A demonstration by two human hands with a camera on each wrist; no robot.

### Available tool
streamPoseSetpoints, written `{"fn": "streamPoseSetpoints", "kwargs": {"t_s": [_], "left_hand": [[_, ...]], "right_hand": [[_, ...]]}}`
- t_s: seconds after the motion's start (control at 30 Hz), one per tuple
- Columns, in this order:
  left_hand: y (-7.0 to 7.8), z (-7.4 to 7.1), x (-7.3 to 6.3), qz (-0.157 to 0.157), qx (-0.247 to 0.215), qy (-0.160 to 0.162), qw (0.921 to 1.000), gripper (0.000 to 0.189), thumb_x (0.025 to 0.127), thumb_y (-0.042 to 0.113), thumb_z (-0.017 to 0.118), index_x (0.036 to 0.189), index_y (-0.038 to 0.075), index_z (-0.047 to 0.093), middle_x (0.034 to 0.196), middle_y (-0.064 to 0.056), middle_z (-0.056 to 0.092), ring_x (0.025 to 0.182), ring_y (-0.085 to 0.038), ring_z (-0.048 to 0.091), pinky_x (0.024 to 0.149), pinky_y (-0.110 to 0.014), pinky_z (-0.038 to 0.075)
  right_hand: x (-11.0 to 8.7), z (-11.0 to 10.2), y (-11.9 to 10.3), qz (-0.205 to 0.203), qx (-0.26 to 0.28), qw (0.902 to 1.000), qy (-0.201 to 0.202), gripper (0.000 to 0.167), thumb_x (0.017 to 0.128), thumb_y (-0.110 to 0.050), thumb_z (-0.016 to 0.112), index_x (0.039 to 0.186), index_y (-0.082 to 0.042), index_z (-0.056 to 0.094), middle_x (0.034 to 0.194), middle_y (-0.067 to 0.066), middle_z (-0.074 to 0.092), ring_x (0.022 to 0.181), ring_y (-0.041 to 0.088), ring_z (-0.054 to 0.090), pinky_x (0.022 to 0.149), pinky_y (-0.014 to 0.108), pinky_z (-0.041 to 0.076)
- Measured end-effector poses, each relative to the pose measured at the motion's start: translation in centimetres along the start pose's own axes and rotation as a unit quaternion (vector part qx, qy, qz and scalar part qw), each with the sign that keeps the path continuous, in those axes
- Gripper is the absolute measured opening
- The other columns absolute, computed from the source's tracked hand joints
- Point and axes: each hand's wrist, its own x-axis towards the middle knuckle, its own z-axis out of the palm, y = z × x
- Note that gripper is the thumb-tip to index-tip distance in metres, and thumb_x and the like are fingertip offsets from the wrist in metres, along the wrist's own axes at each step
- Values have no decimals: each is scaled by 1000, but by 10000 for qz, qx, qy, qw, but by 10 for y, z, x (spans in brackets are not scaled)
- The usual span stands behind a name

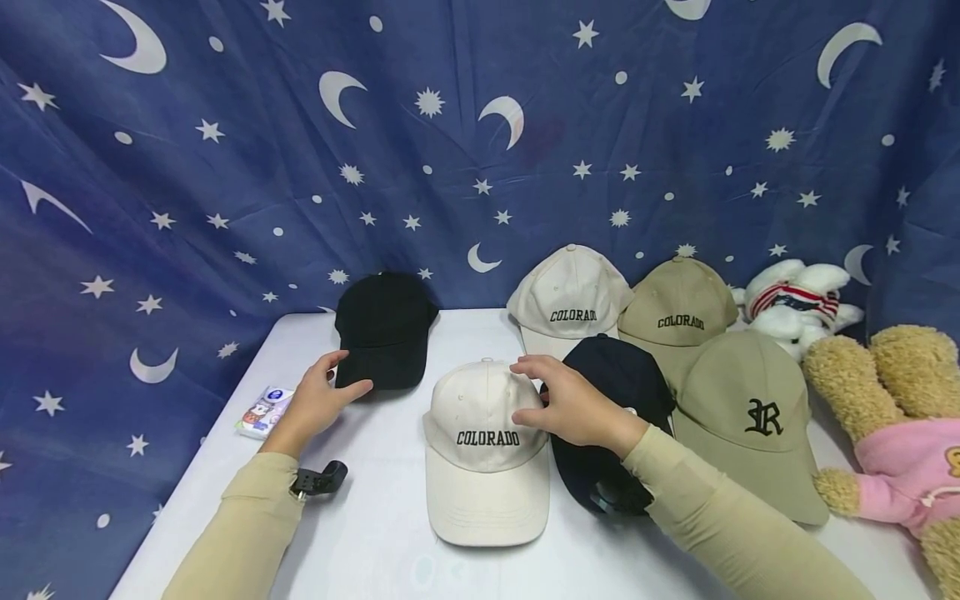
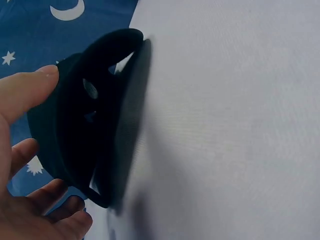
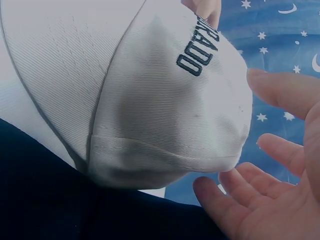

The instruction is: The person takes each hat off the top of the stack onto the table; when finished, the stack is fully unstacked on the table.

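Note:
A black cap (image 1: 384,321) sits at the back left of the table. My left hand (image 1: 313,405) is at its brim, thumb and fingers spread apart; the left wrist view has the thumb (image 2: 32,90) overlapping the cap's edge. Front and centre lies an off-white cap (image 1: 486,500) lettered COLORADO, brim toward me. At the right side of its crown is my right hand (image 1: 576,407), fingers loosely spread. Up close, the right thumb (image 3: 280,90) meets the crown's edge, with the other fingers below it. Partly behind that hand lies a dark navy cap (image 1: 618,375).
Behind stand another off-white cap (image 1: 572,287) and a khaki cap (image 1: 678,296). A khaki cap with a black letter (image 1: 738,400) lies at the right, beside a white plush toy (image 1: 787,317) and a teddy bear (image 1: 892,450). A small printed packet (image 1: 264,414) lies at the left edge.

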Motion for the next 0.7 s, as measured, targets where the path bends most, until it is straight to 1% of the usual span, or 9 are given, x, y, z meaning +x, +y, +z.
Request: {"fn": "streamPoseSetpoints", "kwargs": {"t_s": [0.1,0.23,0.4,0.7], "left_hand": [[-3,2,4,-28,-97,-41,9999,85,92,37,72,156,4,26,158,-28,24,143,-45,27,113,-56,26],[-4,4,7,-140,-192,-130,9996,91,91,41,73,157,6,23,159,-26,23,145,-43,23,115,-56,23],[-5,6,8,-174,-159,-201,9995,98,88,47,74,159,8,19,161,-24,20,147,-43,19,115,-57,21],[-6,8,10,-105,-120,-271,9995,100,88,46,75,160,10,16,161,-25,19,146,-44,19,115,-58,21]], "right_hand": [[0,1,0,29,23,10000,-29,60,85,-16,78,135,7,54,141,24,49,114,33,59,89,46,53],[-1,1,0,74,38,9999,-73,60,86,-16,78,136,7,54,142,24,48,108,30,61,90,47,52],[-2,1,0,125,57,9999,-103,60,86,-16,78,136,7,53,143,24,47,109,30,60,91,48,52],[-1,2,1,54,8,10000,-84,60,86,-15,78,135,7,54,142,24,48,110,30,60,90,46,53]]}}
